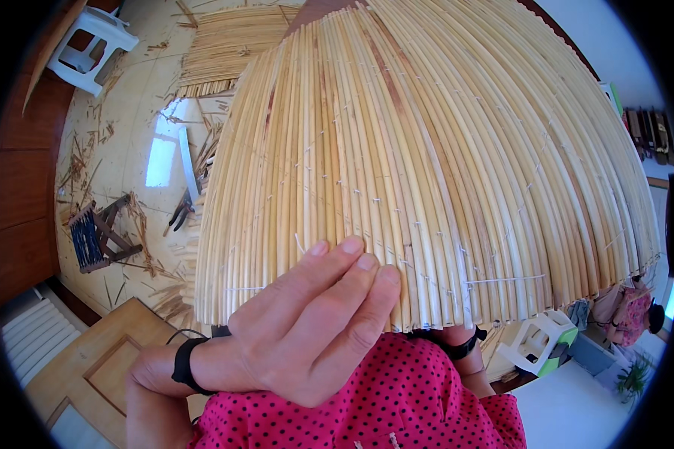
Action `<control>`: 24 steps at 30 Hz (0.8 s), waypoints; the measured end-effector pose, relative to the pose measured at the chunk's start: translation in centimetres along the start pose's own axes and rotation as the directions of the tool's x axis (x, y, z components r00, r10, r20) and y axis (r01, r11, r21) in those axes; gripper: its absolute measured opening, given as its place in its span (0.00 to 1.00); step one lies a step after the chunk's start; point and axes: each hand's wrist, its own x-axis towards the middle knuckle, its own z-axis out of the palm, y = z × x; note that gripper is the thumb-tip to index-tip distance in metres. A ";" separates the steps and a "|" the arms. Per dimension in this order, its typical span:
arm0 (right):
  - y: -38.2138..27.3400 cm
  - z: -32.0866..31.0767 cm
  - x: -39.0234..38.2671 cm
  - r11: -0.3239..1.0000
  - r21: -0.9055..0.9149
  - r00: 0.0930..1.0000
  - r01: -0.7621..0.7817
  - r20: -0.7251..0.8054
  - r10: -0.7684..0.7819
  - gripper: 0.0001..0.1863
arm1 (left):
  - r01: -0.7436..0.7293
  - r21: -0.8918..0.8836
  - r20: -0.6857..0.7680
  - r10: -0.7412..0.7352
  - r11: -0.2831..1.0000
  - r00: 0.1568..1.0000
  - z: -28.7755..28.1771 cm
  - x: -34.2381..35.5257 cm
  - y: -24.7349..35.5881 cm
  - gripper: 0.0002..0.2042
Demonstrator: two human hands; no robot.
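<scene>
A large mat of pale reed stalks [329, 157], stitched across with rows of white thread, spreads before me and rises to the upper right. Over its near edge lies my left hand [318, 329], back up. The fingers are bent and close together, their tips pressed on the stalks; its thumb is hidden. A loose white thread end [299, 242] sticks up beside the fingertips. My right forearm [469, 362] passes beneath the near edge, right of my body. The mat covers my right hand, so its fingers do not show. Each wrist wears a black band.
Another reed mat [236, 45] lies on the floor at the far left. Nearby are a saw blade [187, 161], pliers [178, 215], a small folding stool [101, 236] and scattered reed scraps. White stools stand at the upper left [90, 45] and lower right [533, 343].
</scene>
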 end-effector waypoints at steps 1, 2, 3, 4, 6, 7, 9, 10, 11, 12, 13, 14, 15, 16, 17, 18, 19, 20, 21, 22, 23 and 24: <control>0.0 0.0 -0.1 1.000 0.001 1.000 -0.001 0.001 0.001 0.15 | 0.003 -0.002 0.014 -0.002 1.000 1.000 -0.1 0.0 0.0 0.10; 0.0 0.0 -0.2 1.000 0.001 1.000 -0.002 0.001 0.002 0.15 | 0.002 -0.002 0.017 -0.002 1.000 1.000 -0.1 0.0 0.0 0.10; 0.0 -0.1 -0.2 1.000 0.003 1.000 -0.003 -0.002 0.003 0.15 | 0.001 -0.003 0.020 -0.001 1.000 1.000 -0.1 -0.1 0.0 0.10; 0.0 -0.2 -0.3 1.000 0.002 1.000 -0.005 0.000 0.005 0.15 | 0.001 -0.003 0.022 0.000 1.000 1.000 -0.1 -0.1 -0.1 0.10; 0.0 -0.2 -0.4 1.000 0.002 1.000 -0.007 -0.002 0.007 0.15 | 0.004 0.000 0.013 -0.004 1.000 1.000 0.0 -0.1 0.0 0.10; 0.0 -0.3 -0.5 1.000 0.000 1.000 -0.007 -0.002 0.007 0.15 | 0.006 0.001 0.008 -0.006 1.000 1.000 0.0 -0.1 0.1 0.10; 0.0 -0.3 -0.7 1.000 0.002 1.000 -0.011 -0.002 0.011 0.15 | -0.006 0.011 0.005 0.006 1.000 1.000 0.0 -0.1 0.1 0.10; 0.1 -0.4 -0.7 1.000 0.001 1.000 -0.011 -0.002 0.011 0.15 | -0.012 0.016 0.004 0.012 1.000 1.000 0.1 -0.1 0.1 0.10; 0.1 -0.5 -0.8 1.000 0.001 1.000 -0.011 -0.004 0.011 0.15 | -0.015 0.014 -0.003 0.015 1.000 1.000 0.2 -0.1 0.1 0.10; 0.0 -0.6 -1.0 1.000 0.001 1.000 -0.013 -0.005 0.013 0.15 | -0.017 0.012 -0.010 0.017 1.000 1.000 0.3 -0.1 0.1 0.10; 0.0 -0.6 -1.1 1.000 0.003 1.000 -0.014 -0.006 0.015 0.15 | -0.020 0.010 -0.017 0.020 1.000 1.000 0.4 0.0 0.1 0.10; 0.1 -0.7 -1.2 1.000 0.001 1.000 -0.015 -0.006 0.015 0.15 | -0.018 0.010 -0.017 0.019 1.000 1.000 0.4 -0.1 0.1 0.11; 0.1 -0.8 -1.3 1.000 0.004 1.000 -0.017 -0.005 0.017 0.15 | -0.017 0.010 -0.017 0.017 1.000 1.000 0.4 -0.1 0.1 0.11; 0.1 -0.8 -1.4 1.000 0.004 1.000 -0.016 0.000 0.016 0.15 | -0.015 0.010 -0.017 0.015 1.000 1.000 0.4 -0.2 0.1 0.11; 0.1 -0.9 -1.5 1.000 0.005 1.000 -0.016 -0.001 0.016 0.15 | -0.014 0.010 -0.013 0.014 1.000 1.000 0.4 -0.2 0.1 0.11; 0.1 -1.0 -1.6 1.000 0.004 1.000 -0.016 -0.003 0.016 0.15 | -0.013 0.011 -0.009 0.013 1.000 1.000 0.3 -0.2 0.2 0.11; 0.2 -1.0 -1.6 1.000 0.004 1.000 -0.015 -0.003 0.015 0.15 | -0.011 0.011 -0.004 0.011 1.000 1.000 0.2 -0.2 0.2 0.11; 0.1 -1.0 -1.7 1.000 0.003 1.000 -0.015 -0.002 0.015 0.15 | -0.013 0.010 -0.006 0.013 1.000 1.000 0.3 -0.2 0.1 0.11; 0.1 -0.9 -1.5 1.000 0.004 1.000 -0.013 -0.004 0.013 0.15 | -0.014 0.008 -0.008 0.014 1.000 1.000 0.3 -0.2 0.1 0.11; 0.0 -0.9 -1.4 1.000 0.001 1.000 -0.011 -0.005 0.011 0.15 | -0.015 0.007 -0.010 0.015 1.000 1.000 0.3 -0.2 0.1 0.11; 0.0 -0.8 -1.3 1.000 0.003 1.000 -0.012 -0.010 0.012 0.15 | -0.009 0.004 -0.011 0.009 1.000 1.000 0.3 -0.2 0.1 0.11; 0.0 -0.8 -1.2 1.000 0.003 1.000 -0.010 -0.010 0.010 0.15 | -0.004 0.002 -0.013 0.004 1.000 1.000 0.2 -0.2 0.0 0.11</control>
